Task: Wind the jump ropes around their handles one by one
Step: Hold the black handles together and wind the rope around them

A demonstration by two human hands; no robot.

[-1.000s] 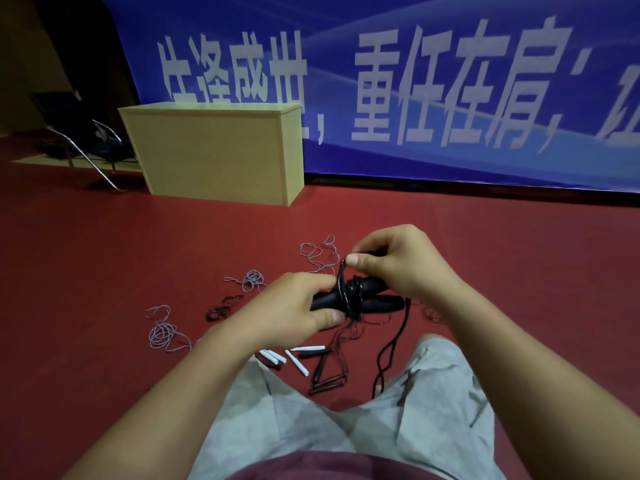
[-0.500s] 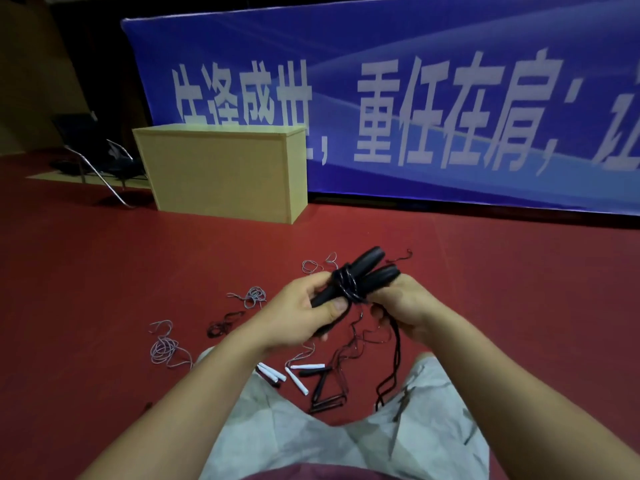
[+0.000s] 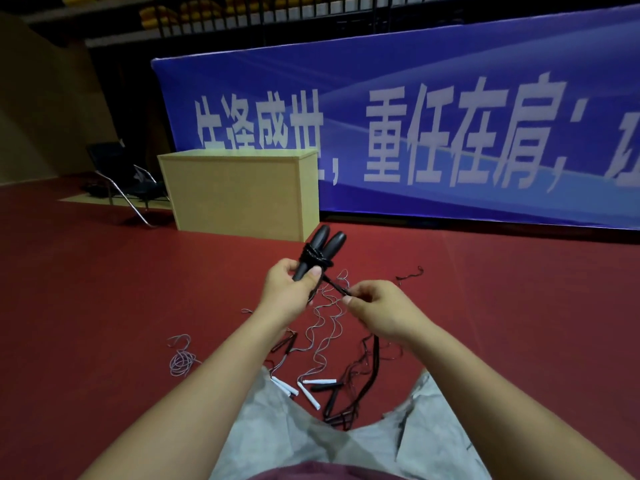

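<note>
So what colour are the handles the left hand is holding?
Black; the handles gripped by the left hand show clearly in the head view.

Glossy black plastic handles [image 3: 320, 249], matt red floor [image 3: 104, 289], pale wooden box [image 3: 239, 195], shiny banner [image 3: 450, 133].

The light is dim and even, possibly from overhead, since shadows on the red floor [image 3: 104, 289] are soft and faint. The upper background sinks into near black. The blue banner [image 3: 450, 140] is the brightest area, its white characters slightly smeared. Wide-angle distortion bends the edges, and fine detail is soft throughout.
</note>
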